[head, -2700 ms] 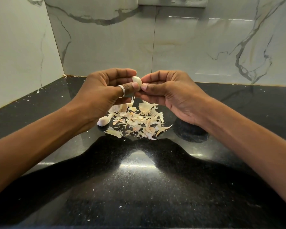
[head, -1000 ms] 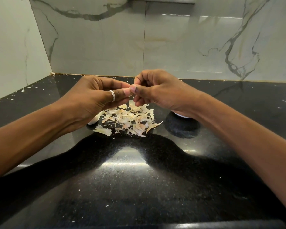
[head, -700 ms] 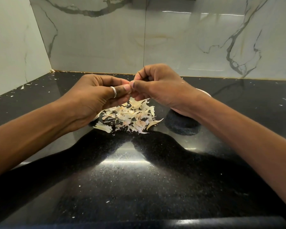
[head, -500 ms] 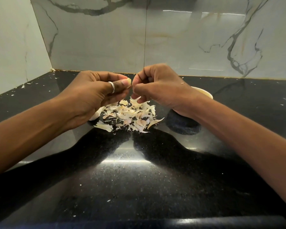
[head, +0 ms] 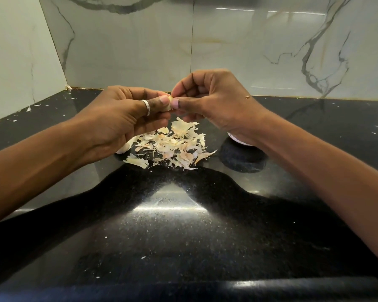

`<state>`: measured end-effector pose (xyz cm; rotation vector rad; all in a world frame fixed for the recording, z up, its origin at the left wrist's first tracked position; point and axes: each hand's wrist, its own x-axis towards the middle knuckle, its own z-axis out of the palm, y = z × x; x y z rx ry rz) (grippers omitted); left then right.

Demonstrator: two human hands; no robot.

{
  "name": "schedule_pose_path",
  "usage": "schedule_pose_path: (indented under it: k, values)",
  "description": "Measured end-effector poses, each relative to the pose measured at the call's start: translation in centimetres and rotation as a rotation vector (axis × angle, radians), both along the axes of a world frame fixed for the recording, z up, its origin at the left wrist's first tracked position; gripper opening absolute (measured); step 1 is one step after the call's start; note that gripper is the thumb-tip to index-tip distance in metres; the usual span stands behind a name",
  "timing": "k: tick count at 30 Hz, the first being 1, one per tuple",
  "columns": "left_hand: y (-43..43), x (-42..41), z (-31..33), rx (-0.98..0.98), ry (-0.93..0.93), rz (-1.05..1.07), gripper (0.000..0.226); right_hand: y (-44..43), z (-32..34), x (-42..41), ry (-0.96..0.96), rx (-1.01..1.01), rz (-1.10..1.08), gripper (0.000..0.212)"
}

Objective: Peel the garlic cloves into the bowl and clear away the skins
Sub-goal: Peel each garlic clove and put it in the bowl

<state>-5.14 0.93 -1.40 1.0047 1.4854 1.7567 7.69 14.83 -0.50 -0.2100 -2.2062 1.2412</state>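
Our left hand (head: 127, 118) and our right hand (head: 212, 105) both pinch one small garlic clove (head: 168, 105) between thumb and fingertips, up above the counter (head: 183, 236). The clove looks pale yellow and smooth. A shiny silver ring (head: 146, 107) sits on our left hand. Under our hands lies a heap of skins (head: 172, 147), thin, dry and curly like paper scraps. A round white clove (head: 123, 148) peeks out beside the heap. The white bowl (head: 235, 139) is mostly hidden under our right wrist. The counter is black, shiny and speckled.
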Motion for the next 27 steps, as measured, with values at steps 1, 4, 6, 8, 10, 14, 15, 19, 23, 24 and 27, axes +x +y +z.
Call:
schedule_pose_path:
  k: [1,4,6,8,10,14,15,19,23,24,27]
  values:
    - [0.03,-0.03,-0.04,0.007,-0.006,-0.006,0.024,0.05,0.03,0.05,0.003,0.001,0.003,0.014]
    - [0.1,-0.14,-0.08,0.021,-0.023,-0.022,0.024,0.29,0.1,0.17,0.016,-0.016,0.012,0.018]
    - [0.09,-0.18,-0.06,0.023,-0.034,-0.03,0.025,0.4,0.08,0.2,0.031,-0.03,0.02,0.017]
    - [0.06,-0.21,-0.03,0.026,-0.047,-0.035,0.026,0.49,0.01,0.17,0.05,-0.034,0.024,0.014]
    - [0.04,-0.2,-0.02,0.032,-0.055,-0.043,0.028,0.56,-0.04,0.16,0.068,-0.041,0.024,0.013]
    - [-0.01,-0.23,0.0,0.037,-0.081,-0.053,0.032,0.63,-0.01,0.19,0.071,-0.03,0.029,0.015]
    - [-0.03,-0.28,0.0,0.036,-0.087,-0.055,0.032,0.65,0.01,0.22,0.067,-0.024,0.034,0.015]
    - [-0.22,-0.39,0.2,0.025,-0.1,-0.088,0.029,0.76,0.29,0.49,0.032,0.026,0.057,0.017]
    - [-0.44,-0.26,0.49,0.004,-0.083,-0.116,0.025,0.74,0.42,0.63,-0.02,0.057,0.088,0.011]
    - [-0.48,-0.24,0.51,0.001,-0.083,-0.12,0.024,0.7,0.43,0.61,-0.038,0.068,0.095,0.009]
    - [-0.47,-0.31,0.53,-0.007,-0.089,-0.128,0.022,0.58,0.52,0.55,-0.093,0.122,0.091,0.005]
